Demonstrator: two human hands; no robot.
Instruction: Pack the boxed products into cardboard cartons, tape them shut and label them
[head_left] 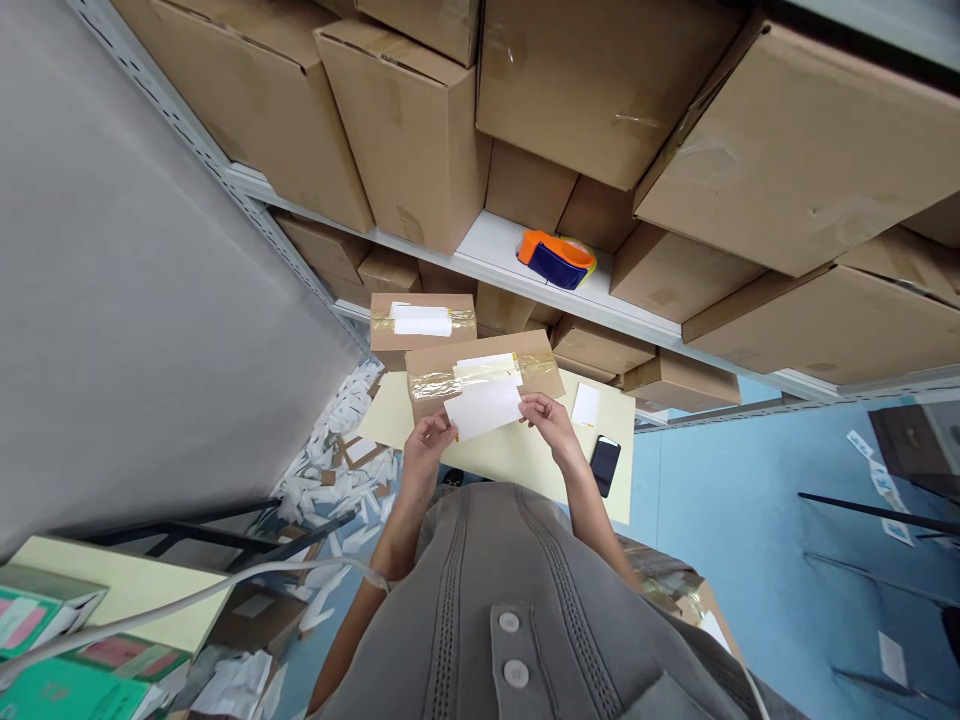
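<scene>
Pinching the white sheet (484,410) with left hand (427,445) and right hand (549,420) to spread it flat, we hold it perhaps touching the taped box (538,372).

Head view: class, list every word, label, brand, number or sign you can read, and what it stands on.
No text can be read.
White sheet in the left hand and right hand: no legible print.
White paper on the rear box: none legible.
Green package, lower left: faint marks, too blurred.
Phone: dark screen, nothing readable.
</scene>
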